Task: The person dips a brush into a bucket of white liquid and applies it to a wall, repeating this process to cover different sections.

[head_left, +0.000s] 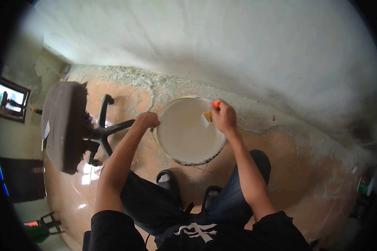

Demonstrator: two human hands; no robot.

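Observation:
A large round bucket (158,144) of pale, off-white liquid (186,131) stands on the floor in front of my feet. My left hand (150,120) is closed at the bucket's left edge; whether it grips the rim or the wire handle is hard to see. In my right hand (225,117) is a paintbrush (208,116), held above the right side of the bucket. Its handle end shows orange, and its whitish bristles point down and left over the liquid.
On the left stands a worn office chair (65,125) with black wheeled legs. Flakes and debris (142,79) lie along the foot of the stained white wall (222,46). Orange floor tiles (289,167) stretch to the right. Further left a small stool (50,224) is visible.

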